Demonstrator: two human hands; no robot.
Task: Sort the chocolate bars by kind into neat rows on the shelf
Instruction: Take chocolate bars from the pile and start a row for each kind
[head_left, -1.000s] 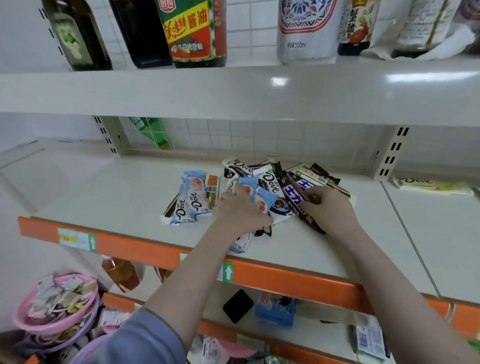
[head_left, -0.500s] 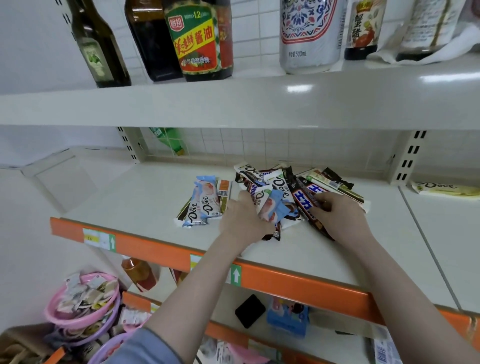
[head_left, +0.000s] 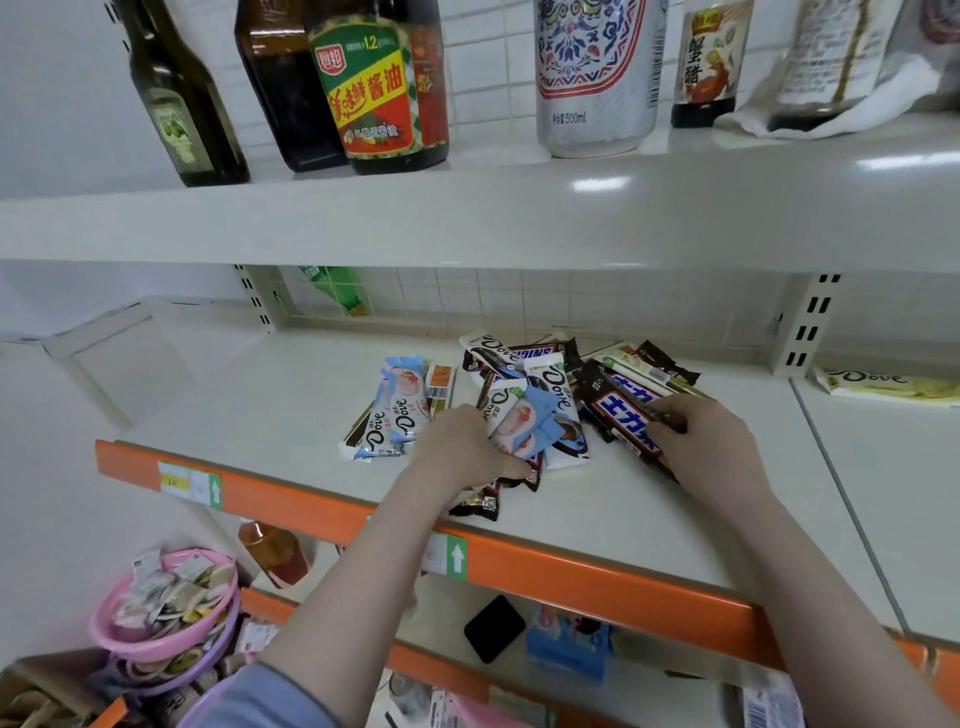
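A loose pile of chocolate bars (head_left: 558, 395) lies mid-shelf on the white shelf (head_left: 270, 395). My left hand (head_left: 460, 449) grips a light-blue Dove bar (head_left: 524, 423) lifted off the pile's front. My right hand (head_left: 711, 441) rests on the pile's right side, fingers closed on a dark Snickers bar (head_left: 626, 415). Two light-blue Dove bars (head_left: 397, 410) lie side by side to the left, apart from the pile. A yellow Dove bar (head_left: 883, 384) lies alone on the right shelf section. A dark wrapper (head_left: 480, 501) pokes out beneath my left wrist.
Bottles and a can (head_left: 597, 78) stand on the upper shelf. The orange shelf edge (head_left: 571, 561) runs along the front. Pink baskets (head_left: 166, 613) of small packets sit below left; a black object (head_left: 493, 626) and a blue box lie on the lower shelf.
My left hand has lifted the light-blue Dove bar up from the pile and turned it. My right hand stays on the Snickers bar. The camera has tilted down slightly.
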